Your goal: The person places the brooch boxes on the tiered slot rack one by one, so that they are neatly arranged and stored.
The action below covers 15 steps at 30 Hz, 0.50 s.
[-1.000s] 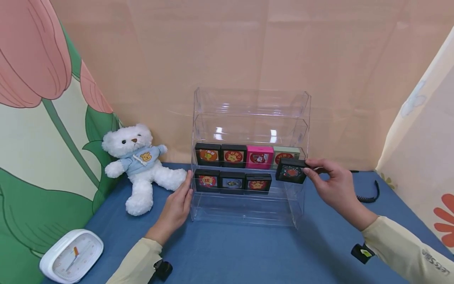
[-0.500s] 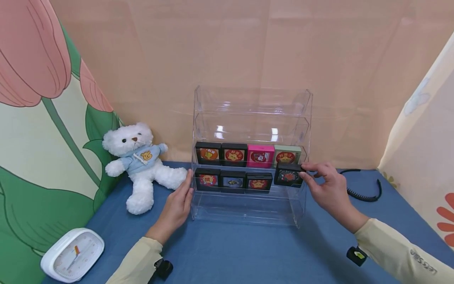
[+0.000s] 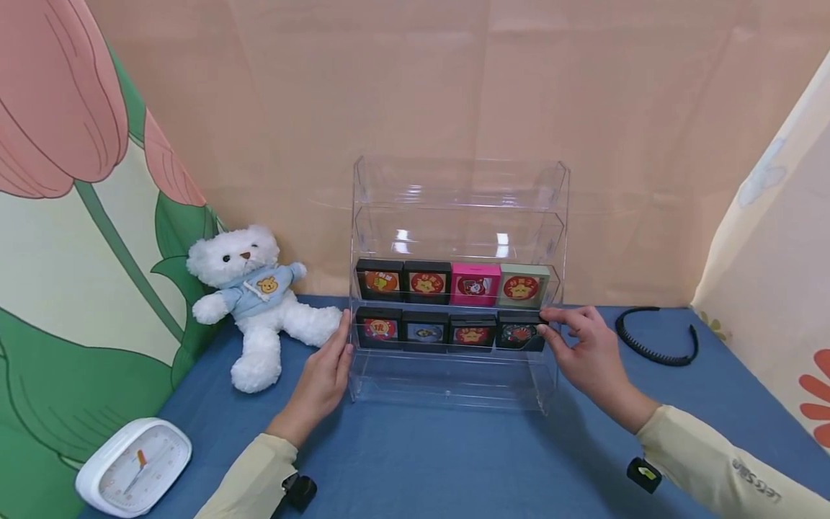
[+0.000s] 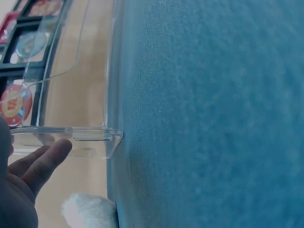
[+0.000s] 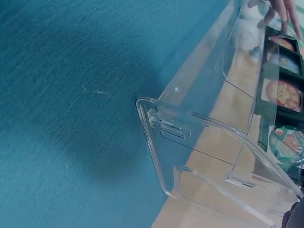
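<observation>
A clear acrylic tiered rack (image 3: pixel 447 382) stands on the blue cloth. My left hand (image 3: pixel 319 382) rests straight fingers against its left side; in the left wrist view the fingertips (image 4: pixel 57 151) touch the clear side panel. My right hand (image 3: pixel 593 357) pinches the top right corner of a black square box (image 3: pixel 520 331) with a round picture on its front. That box sits at the right end of the lower filled tier, beside several black boxes (image 3: pixel 424 333). Black boxes (image 3: pixel 380 281), a pink box (image 3: pixel 475 285) and a pale green box (image 3: pixel 522 286) fill the tier above.
A white teddy bear (image 3: pixel 249 303) in a blue hoodie sits left of the rack. A white clock (image 3: pixel 134 467) lies at the front left. A black coiled band (image 3: pixel 655 353) lies on the cloth to the right, and a beige backdrop (image 3: pixel 454 79) hangs behind.
My right hand has moved left and down with the black box, from in front of the green box into the right end of the lower filled tier. The left hand has stayed put.
</observation>
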Motion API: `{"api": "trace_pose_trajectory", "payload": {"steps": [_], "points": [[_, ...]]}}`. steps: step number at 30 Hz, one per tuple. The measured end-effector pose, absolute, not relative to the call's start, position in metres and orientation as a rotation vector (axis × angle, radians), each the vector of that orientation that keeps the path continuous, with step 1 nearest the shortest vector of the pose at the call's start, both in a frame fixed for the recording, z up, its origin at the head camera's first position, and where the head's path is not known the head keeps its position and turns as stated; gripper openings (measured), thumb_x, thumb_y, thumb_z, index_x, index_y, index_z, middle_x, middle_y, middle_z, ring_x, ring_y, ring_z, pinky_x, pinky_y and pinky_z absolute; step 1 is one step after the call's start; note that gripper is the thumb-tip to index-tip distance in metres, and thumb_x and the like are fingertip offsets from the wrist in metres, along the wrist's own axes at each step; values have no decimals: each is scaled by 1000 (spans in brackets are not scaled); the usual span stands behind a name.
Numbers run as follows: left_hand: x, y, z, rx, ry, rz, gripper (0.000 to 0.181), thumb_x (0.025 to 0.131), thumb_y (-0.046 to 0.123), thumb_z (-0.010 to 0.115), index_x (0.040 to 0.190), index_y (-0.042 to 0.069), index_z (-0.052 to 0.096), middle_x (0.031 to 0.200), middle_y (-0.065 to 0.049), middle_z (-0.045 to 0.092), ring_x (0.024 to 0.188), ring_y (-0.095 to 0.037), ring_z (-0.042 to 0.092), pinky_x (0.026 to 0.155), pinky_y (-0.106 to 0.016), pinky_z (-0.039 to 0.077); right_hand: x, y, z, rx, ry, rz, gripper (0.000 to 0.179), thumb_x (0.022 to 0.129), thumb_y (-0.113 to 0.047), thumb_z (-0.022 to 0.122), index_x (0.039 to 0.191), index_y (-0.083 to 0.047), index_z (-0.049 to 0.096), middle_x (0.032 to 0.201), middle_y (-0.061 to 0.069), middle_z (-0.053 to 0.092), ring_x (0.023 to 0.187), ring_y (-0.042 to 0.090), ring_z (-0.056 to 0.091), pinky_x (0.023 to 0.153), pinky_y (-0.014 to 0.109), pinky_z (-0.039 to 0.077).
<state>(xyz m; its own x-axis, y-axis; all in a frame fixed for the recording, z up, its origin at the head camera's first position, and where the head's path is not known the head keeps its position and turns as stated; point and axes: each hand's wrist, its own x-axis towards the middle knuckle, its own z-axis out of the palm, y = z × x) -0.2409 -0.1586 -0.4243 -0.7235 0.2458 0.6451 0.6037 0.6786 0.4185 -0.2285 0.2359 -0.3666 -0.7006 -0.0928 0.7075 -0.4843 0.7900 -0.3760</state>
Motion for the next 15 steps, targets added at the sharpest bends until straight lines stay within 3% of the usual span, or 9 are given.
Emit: {"api": "trace_pose_trajectory", "payload": {"steps": [15], "points": [[-240, -158, -424, -640, -2363, -866, 61, 98, 4, 49, 151, 8, 19, 148, -13, 33, 132, -28, 36, 102, -44, 34, -225, 234, -362, 437, -2371, 538, 27, 79, -12, 78, 104, -5, 71, 92, 6, 67, 85, 18, 47, 52, 32, 45]]}}
